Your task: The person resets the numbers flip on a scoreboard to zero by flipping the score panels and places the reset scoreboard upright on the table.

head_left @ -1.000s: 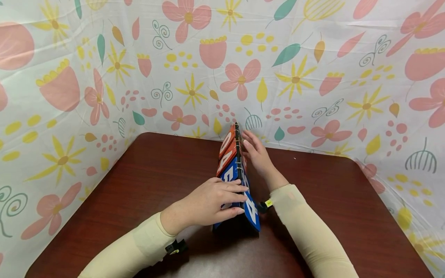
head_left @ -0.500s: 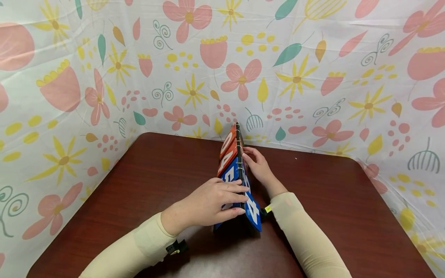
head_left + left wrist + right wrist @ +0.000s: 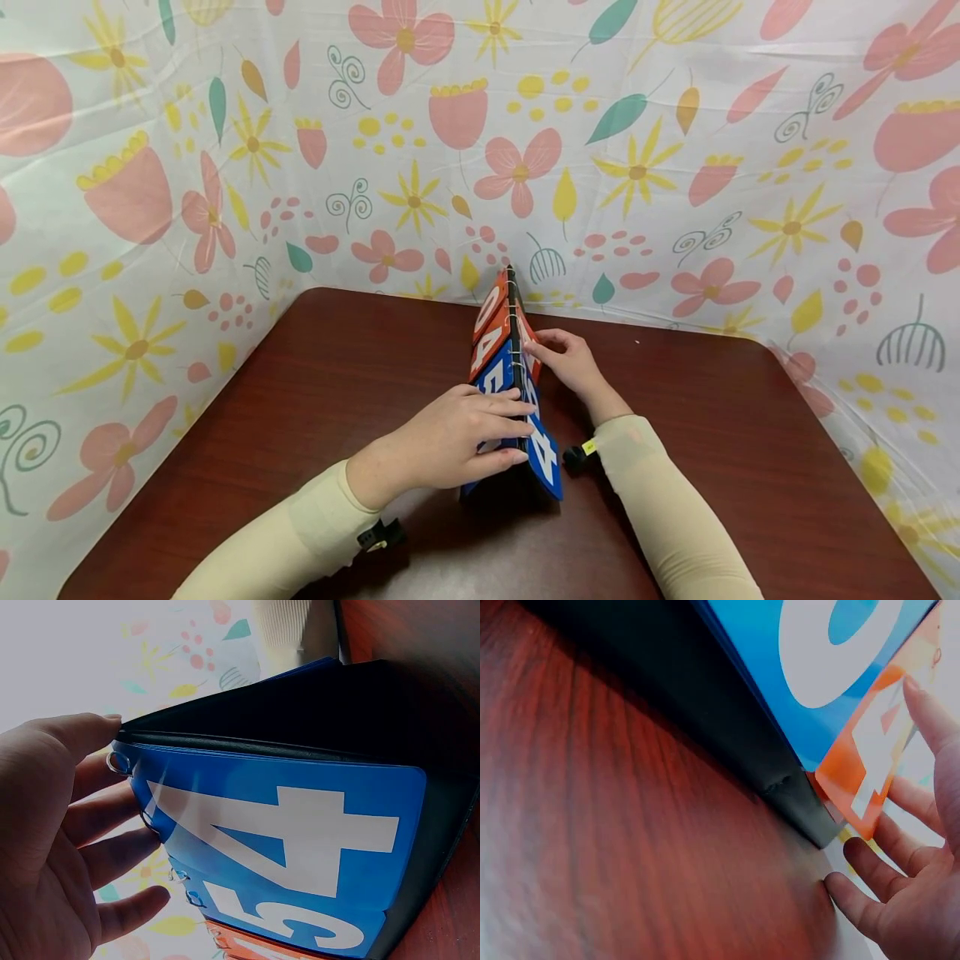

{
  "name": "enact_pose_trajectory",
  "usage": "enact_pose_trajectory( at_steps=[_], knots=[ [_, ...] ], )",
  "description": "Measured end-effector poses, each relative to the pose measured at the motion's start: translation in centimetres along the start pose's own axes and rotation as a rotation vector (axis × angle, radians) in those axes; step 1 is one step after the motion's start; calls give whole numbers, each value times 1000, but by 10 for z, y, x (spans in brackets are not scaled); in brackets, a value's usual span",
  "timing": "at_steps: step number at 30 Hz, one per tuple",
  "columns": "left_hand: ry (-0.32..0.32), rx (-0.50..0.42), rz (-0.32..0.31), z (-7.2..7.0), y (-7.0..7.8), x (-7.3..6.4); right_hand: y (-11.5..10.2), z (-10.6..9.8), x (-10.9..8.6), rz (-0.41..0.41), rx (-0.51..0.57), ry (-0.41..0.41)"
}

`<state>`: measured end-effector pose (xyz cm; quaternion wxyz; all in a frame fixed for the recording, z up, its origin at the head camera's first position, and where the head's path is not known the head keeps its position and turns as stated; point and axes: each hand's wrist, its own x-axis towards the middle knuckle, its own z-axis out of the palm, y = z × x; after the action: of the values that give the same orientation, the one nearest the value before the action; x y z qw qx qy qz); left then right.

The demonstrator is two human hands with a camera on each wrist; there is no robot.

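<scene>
A flip scoreboard [image 3: 513,367] stands like a tent on the table, its ringed spine pointing away from me. Blue number cards [image 3: 292,832] hang at its near end, with red ones farther off. My left hand [image 3: 468,429] rests across the near end of the spine. Its thumb touches the top edge and its other fingers reach over beside the rings [image 3: 118,762]. On the right face, my right hand [image 3: 573,362] pinches a red number card [image 3: 866,761], thumb on the front and fingers behind. That card tilts away from the black backing [image 3: 705,727].
The dark reddish-brown table [image 3: 360,358] runs back to a white curtain [image 3: 300,167] printed with flowers and leaves. A small black wrist camera [image 3: 381,533] sits under the left sleeve, another [image 3: 581,457] beside the right one.
My right hand has come nearer along the right face and down from the spine. A red card there now stands out from the board in its fingers. The left hand stays put.
</scene>
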<state>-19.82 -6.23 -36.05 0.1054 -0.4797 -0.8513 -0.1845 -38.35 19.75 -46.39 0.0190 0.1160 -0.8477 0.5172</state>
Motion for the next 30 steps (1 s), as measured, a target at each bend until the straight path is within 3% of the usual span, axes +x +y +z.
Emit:
enact_pose_trajectory(
  at_steps=[15,30],
  knots=[
    [-5,0,-7,0,1,0,0,-5,-2,71,68,43],
    [-3,-5,-11,0,2,-1,-2,-15,-2,127,114,-23]
  ],
)
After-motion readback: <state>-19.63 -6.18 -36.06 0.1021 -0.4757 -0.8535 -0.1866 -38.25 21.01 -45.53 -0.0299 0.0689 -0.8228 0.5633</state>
